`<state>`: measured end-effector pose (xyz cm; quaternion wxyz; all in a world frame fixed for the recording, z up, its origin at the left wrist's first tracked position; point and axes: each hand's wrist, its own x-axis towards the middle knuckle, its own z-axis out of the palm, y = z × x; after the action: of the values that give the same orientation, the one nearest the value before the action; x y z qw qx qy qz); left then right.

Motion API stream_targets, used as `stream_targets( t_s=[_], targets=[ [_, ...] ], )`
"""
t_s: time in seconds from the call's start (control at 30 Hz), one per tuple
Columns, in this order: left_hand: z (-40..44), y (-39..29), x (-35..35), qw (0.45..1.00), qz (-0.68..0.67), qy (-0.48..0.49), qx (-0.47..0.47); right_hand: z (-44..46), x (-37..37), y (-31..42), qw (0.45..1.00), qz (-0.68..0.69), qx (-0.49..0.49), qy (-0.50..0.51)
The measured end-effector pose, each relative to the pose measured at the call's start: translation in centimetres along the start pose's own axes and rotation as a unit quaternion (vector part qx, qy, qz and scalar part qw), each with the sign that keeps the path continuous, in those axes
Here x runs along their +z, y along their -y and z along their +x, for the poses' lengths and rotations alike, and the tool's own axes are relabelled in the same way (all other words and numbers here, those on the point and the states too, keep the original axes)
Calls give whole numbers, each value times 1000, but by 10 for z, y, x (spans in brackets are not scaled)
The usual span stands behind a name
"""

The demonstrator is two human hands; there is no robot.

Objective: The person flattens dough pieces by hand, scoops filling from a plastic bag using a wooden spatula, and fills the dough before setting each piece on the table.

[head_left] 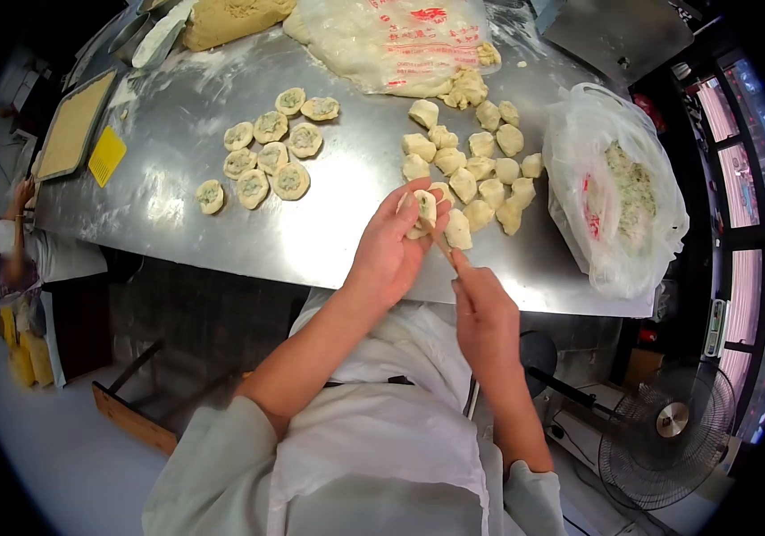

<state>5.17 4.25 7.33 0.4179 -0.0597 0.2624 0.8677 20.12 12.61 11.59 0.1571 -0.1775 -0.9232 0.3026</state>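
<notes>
My left hand (pixel 388 250) holds a piece of dough (pixel 425 211) with a bit of green filling in it, cupped between thumb and fingers. In my right hand (pixel 484 299) is a thin stick-like tool (pixel 440 241), its tip against the dough. Several plain dough pieces (pixel 463 184) lie just beyond my hands. To the left, several filled dough rounds (pixel 291 180) rest on the metal table (pixel 168 232). A clear plastic bag (pixel 614 259) of greenish filling (pixel 630 188) stands at the right.
Dough under a printed plastic sheet (pixel 391 45) lies at the back. A yellow scraper (pixel 107 156) and a tray (pixel 79 125) are at the far left, near another person (pixel 16 250). Below the table are a fan (pixel 668 424) and a wooden stool (pixel 132 420).
</notes>
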Motion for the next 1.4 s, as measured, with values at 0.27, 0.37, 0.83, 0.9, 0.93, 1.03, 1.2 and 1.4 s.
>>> stream_targets(
  t_s=[0.27,0.37,0.83,0.9,0.93,1.03,1.2,1.4],
  targets=[
    [-1,-5,-11,1000,-1,-14,21,12,29,0,994,-71,-57,-60],
    [-4,-2,-14,998,-22,-44,33,0,58,1,994,-105,-19,-22],
    [44,-83,-46,996,42,-41,67,-39,15,-40,946,259,194,23],
    [65,-89,-49,983,85,-86,137,-48,15,-35,945,260,192,42],
    [57,-78,-61,986,60,-127,89,-53,13,-35,951,246,181,54],
    [12,-48,-61,979,70,-189,-33,-47,7,-35,954,246,165,51],
    [12,-28,-27,889,433,-16,145,-69,2,-55,953,263,150,-23],
    [106,5,-68,660,683,26,310,-69,10,-63,970,214,104,-43]
  ],
)
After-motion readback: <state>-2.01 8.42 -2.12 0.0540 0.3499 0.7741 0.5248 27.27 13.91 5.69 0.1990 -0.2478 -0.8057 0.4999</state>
